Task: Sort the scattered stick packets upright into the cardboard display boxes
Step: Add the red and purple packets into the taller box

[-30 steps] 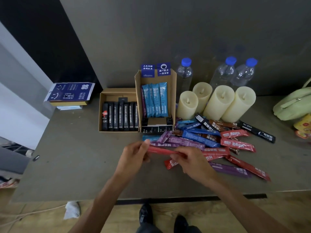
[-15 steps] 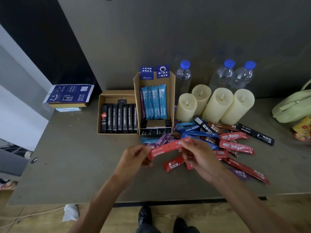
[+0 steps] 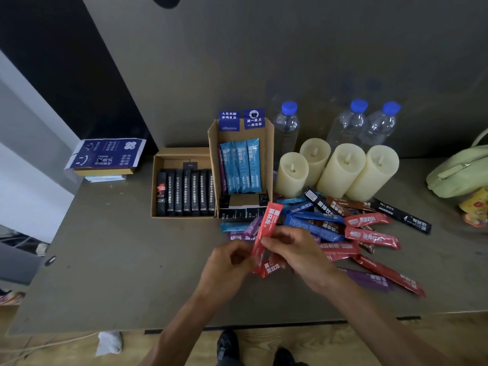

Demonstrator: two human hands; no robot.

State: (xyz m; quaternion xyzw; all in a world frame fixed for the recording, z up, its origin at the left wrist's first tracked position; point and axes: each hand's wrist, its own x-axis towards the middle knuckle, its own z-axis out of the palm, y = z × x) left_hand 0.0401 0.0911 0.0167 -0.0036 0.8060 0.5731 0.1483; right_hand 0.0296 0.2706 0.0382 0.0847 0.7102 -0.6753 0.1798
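Cardboard low box on the left holds black stick packets in a row; touching its right side, a taller display box holds blue packets upright. In front of them, the left hand pinches the lower end of a red stick packet, tilted nearly upright, and the right hand grasps its middle. Scattered packets lie heaped further right.
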